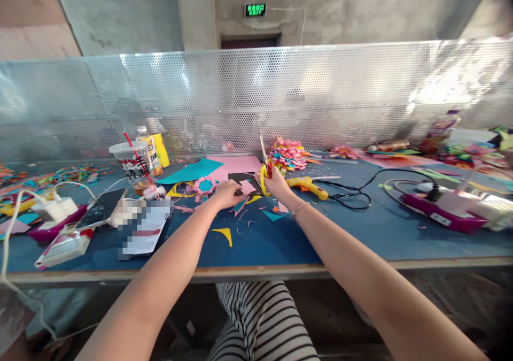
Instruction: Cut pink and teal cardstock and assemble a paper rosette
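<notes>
My right hand [276, 182] is closed around the yellow-and-red handles of a pair of scissors [263, 153], whose blades point up and away from me. Beside it, my left hand [228, 194] rests low over the table with its fingers curled in at the edge of a black piece of paper [236, 177]. What those fingers hold, if anything, is too small to make out. A small pink paper piece [248, 187] lies between the hands. Just left of my left hand is a pink paper ring flower with a blue centre [206, 185].
A yellow glue gun [308, 185] with a black cord lies right of my hands. Stacked pink flowers [287, 153] stand behind. At left are a drink cup [134, 163], phones [149, 231] and a purple power strip [60, 224]. A perforated metal panel [240, 99] borders the back.
</notes>
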### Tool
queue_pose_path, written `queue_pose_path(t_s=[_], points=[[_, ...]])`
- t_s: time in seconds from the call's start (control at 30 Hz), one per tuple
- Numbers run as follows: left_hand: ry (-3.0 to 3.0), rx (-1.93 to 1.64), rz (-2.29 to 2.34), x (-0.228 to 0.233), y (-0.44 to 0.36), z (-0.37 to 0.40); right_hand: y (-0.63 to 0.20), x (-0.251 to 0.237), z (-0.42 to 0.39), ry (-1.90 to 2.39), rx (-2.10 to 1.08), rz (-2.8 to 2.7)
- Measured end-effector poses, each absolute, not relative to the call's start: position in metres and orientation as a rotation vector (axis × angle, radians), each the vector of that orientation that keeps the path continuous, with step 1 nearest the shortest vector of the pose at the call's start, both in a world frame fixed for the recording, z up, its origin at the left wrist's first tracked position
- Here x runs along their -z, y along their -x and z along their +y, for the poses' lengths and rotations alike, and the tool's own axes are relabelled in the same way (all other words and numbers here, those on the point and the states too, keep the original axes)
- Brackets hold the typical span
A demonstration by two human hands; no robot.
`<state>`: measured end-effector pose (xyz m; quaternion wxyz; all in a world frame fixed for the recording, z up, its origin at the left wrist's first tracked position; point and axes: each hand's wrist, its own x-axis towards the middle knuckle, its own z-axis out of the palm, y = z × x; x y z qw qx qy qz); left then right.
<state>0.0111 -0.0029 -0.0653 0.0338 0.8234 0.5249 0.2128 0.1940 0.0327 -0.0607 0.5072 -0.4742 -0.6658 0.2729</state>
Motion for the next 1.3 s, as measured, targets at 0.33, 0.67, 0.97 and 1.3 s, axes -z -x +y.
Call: queue_pose_path(t_s=[0.33, 0.67, 0.97, 1.3], points=[[-2.147, -0.902, 1.409, 0.065, -0.009, 0.004, -0.194, 0.055, 0.022, 1.089, -0.738, -1.643], [-2.207, -0.891, 1.35, 0.068, -0.004, 0.005, -0.195, 0.051, 0.022, 1.003, -0.784, -1.611], [-2.185, -0.825, 1.358, 0.067, -0.013, -0.001, -0.196, 0.052, 0.018, 1.178, -0.677, -1.73], [-1.582, -1.556, 1.185, 0.037, 0.003, -0.004, -0.198, 0.051, 0.022, 1.135, -0.645, -1.766]])
